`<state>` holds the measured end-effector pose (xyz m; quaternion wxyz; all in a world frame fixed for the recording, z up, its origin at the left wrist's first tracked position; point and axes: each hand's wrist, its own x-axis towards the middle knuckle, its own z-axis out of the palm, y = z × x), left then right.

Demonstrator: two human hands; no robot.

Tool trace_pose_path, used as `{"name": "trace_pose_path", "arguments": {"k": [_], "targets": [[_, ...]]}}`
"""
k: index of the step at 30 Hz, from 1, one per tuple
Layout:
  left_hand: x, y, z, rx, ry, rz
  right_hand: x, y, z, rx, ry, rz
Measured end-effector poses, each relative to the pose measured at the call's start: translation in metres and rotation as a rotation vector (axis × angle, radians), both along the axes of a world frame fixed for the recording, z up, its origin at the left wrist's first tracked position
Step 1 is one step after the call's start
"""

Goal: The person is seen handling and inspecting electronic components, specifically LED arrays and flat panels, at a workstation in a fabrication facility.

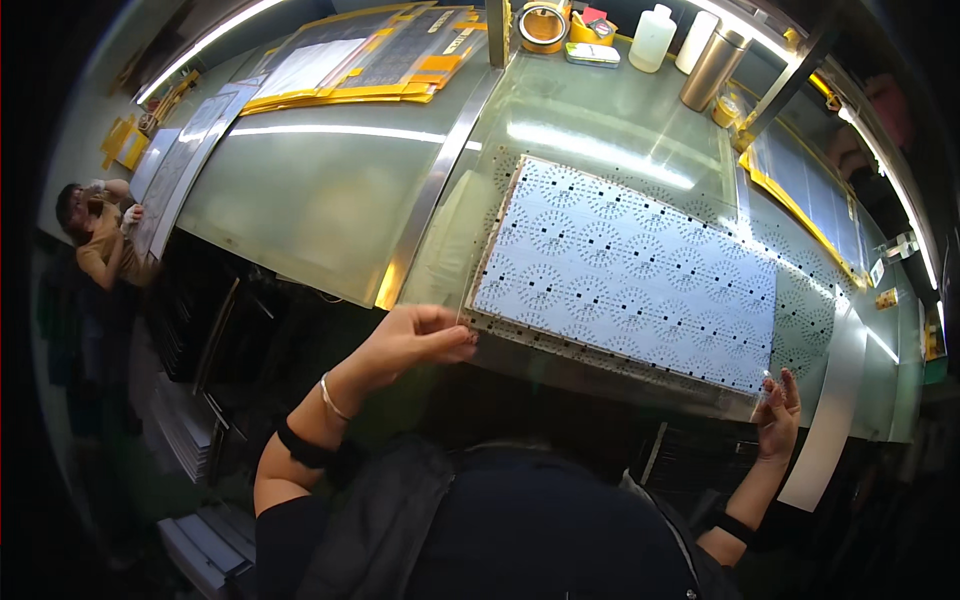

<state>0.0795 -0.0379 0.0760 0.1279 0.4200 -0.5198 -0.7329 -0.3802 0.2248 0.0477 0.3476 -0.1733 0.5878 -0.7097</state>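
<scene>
A white panel (620, 270) covered with rings of small dark marks lies at a slant on the glass table in front of me. A clear film (812, 320) with the same kind of ring pattern shows past the panel's right side and along its near edge. My left hand (425, 338) is closed, thumb and fingers pinching the film at the near left corner. At the near right corner, my right hand (778, 412) grips the film's edge between thumb and fingers. How the film and panel overlap under the pattern is hard to make out.
A glass-topped table (320, 200) runs left, with a metal strip (440, 190) across it. Yellow-edged films (350, 65) lie at the back. A tape roll (543, 27), a white bottle (652, 40) and a metal flask (715, 68) stand behind. A person (105, 235) works far left.
</scene>
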Motion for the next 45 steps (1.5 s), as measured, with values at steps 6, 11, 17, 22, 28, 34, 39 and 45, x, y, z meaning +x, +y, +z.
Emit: {"name": "trace_pose_path", "arguments": {"k": [6,11,17,22,28,34,39,45], "targets": [[-0.042,-0.037,0.015,-0.235,0.217,0.124,0.003,-0.028,0.022,0.119,0.171,-0.043],[-0.042,-0.057,-0.007,-0.861,-0.170,-0.264,-0.004,-0.041,0.007,0.312,0.631,-0.052],[-0.028,-0.056,-0.018,-1.053,-0.186,-0.434,-0.020,-0.030,-0.023,0.360,0.739,-0.127],[-0.027,-0.060,-0.023,-0.958,-0.141,-0.486,-0.013,-0.034,-0.026,0.255,0.635,-0.203],[-0.027,-0.060,-0.023,-0.952,-0.141,-0.491,-0.016,-0.030,-0.029,0.205,0.569,-0.202],[-0.026,-0.057,-0.021,-0.941,-0.141,-0.484,-0.014,-0.027,-0.029,0.184,0.546,-0.203],[-0.030,-0.056,-0.021,-0.957,-0.168,-0.473,-0.016,-0.026,-0.030,0.164,0.525,-0.198],[-0.031,-0.057,-0.022,-0.979,-0.183,-0.457,-0.018,-0.026,-0.027,0.157,0.510,-0.185]]}}
